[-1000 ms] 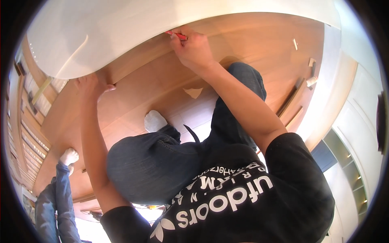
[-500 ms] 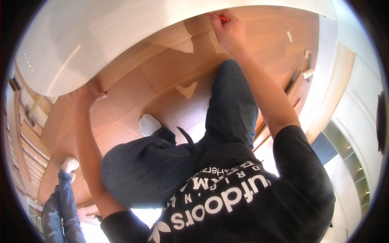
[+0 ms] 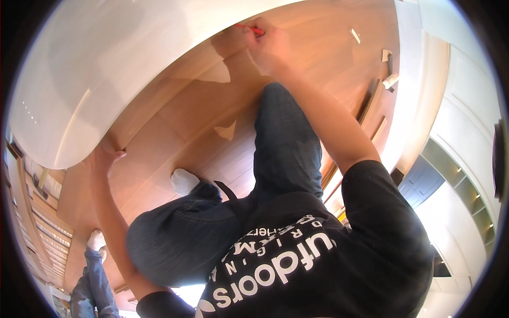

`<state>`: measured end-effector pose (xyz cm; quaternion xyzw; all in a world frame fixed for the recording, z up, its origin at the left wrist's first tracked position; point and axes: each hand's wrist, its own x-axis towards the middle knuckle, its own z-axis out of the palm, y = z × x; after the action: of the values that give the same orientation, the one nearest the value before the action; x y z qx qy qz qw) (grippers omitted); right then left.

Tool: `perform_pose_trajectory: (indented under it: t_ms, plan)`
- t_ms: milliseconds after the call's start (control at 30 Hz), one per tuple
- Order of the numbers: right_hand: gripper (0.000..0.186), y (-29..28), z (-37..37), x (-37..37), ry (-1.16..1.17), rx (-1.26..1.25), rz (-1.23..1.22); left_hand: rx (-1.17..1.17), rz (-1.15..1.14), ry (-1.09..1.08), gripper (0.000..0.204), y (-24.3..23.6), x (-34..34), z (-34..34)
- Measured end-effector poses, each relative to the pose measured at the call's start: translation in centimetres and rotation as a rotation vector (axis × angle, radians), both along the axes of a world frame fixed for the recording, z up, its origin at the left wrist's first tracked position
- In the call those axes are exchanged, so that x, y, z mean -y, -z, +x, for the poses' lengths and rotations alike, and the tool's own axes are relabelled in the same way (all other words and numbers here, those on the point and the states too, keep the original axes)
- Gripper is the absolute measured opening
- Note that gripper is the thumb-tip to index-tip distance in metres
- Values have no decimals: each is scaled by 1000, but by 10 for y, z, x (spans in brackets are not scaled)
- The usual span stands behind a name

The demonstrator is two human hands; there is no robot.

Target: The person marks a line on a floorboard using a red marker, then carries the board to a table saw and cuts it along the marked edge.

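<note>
My left hand (image 3: 104, 161) is open, thumb spread, at the near corner of the white panel (image 3: 127, 58). Farther off, my right hand (image 3: 269, 49) grips a slim red tool (image 3: 258, 32) by the panel's edge: likely light and stiff, best pinched near its tip. The panel looks rigid, perhaps slippery, best held by its edges.

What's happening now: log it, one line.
right hand: holding slim red tool at edge of white panel | left hand: at panel's left corner | beneath hands: wood-toned floor
</note>
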<state>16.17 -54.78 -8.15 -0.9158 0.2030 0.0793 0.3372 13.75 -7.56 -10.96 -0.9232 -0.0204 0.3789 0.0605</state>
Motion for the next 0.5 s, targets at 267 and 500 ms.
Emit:
perform_pose_trajectory:
  t_ms: [267,500]
  plan:
    - [27,-2,24,69,32,62,-163,73,-106,-71,122,4,-3,-3]
    - [28,4,25,98,47,127,-195,10,-80,-105,125,8,-2,0]
